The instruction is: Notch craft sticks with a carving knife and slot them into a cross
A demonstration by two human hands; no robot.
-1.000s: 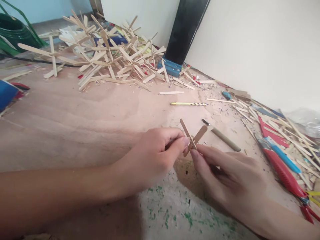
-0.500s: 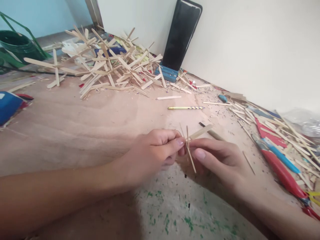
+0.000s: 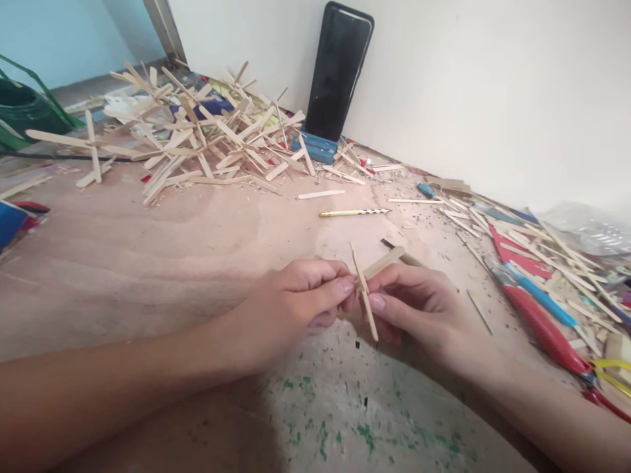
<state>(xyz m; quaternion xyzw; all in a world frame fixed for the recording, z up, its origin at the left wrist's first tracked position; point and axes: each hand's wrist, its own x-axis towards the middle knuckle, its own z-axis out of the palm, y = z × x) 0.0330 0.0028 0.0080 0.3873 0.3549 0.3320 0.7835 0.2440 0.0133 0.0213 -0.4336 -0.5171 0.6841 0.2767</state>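
My left hand [image 3: 296, 305] and my right hand [image 3: 419, 309] meet over the middle of the worn wooden board [image 3: 148, 249]. Between their fingertips they pinch a small cross of flat wooden craft sticks [image 3: 367, 289]. One stick of the cross runs nearly upright and edge-on to me, its lower end hanging below my thumbs. The other stick slants up to the right past my right fingers. My left thumb and forefinger press on the joint from the left, my right thumb from the right.
A big heap of similar stick crosses [image 3: 197, 135] lies at the back left. A dark phone [image 3: 338, 69] leans on the white wall. A striped pencil [image 3: 352, 212], red-handled pliers [image 3: 542, 328], loose sticks [image 3: 493, 223] and a green bucket [image 3: 24, 112] lie around.
The stick cross has turned in my fingers from flat-on to nearly edge-on. Both hands closed in on its joint and shifted slightly left.
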